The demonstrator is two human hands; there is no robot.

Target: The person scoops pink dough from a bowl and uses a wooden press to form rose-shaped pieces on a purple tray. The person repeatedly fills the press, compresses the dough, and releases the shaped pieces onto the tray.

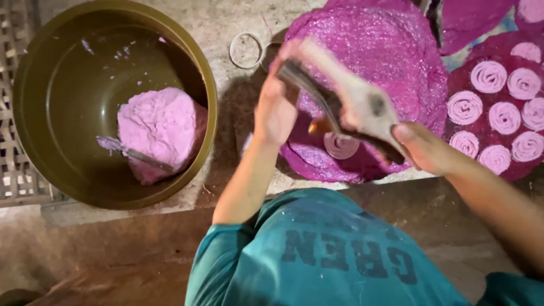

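Wooden dough press point(345, 102), pale, flour-dusted, with dark hinged handles, was held tilted over a pink woven mat point(396, 51). Left hand point(276, 110) had fingers closed round one handle end; right hand point(422, 148) fingers wrapped the other. Pink dough spiral point(341, 145) lay beneath. Olive bowl point(34, 102) held pink dough lump point(161, 130).

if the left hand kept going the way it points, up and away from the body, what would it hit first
Probably the near end of the hand press, which the left hand already touches; the right hand grips the other end. Past that lie two small rings on the floor, though depth is hard to judge.
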